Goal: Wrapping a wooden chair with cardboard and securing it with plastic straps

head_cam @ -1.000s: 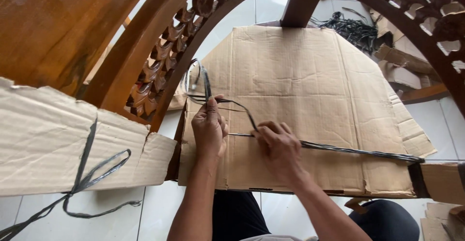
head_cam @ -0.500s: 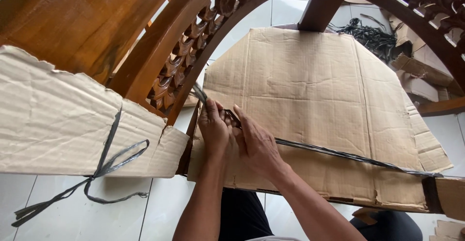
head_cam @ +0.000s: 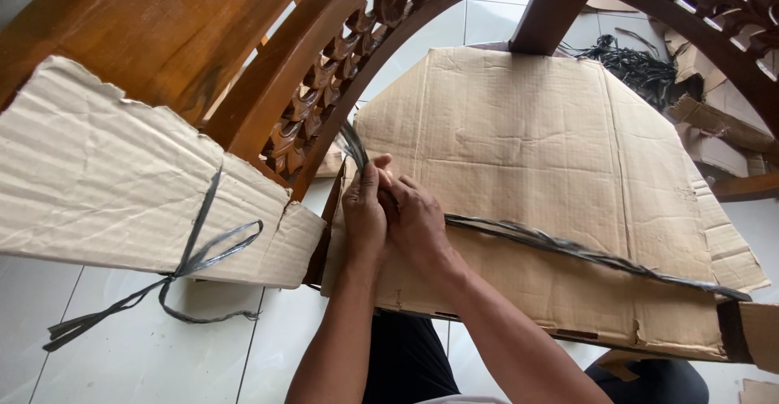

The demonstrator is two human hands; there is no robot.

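Left hand (head_cam: 363, 213) and right hand (head_cam: 415, 221): pressed together, fingers clamped on black strap (head_cam: 568, 247) against cardboard sheet (head_cam: 519, 136).

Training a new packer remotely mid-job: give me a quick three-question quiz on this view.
1. True or false: both hands grip the dark strap over the cardboard sheet.
2. The strap already knotted sits on the cardboard-wrapped part to the: A) left B) right
3. What material is the carved arch above?

Key
1. True: left hand and right hand pinch the dark strap on the cardboard sheet.
2. A: knotted strap.
3. Wood: carved arch.
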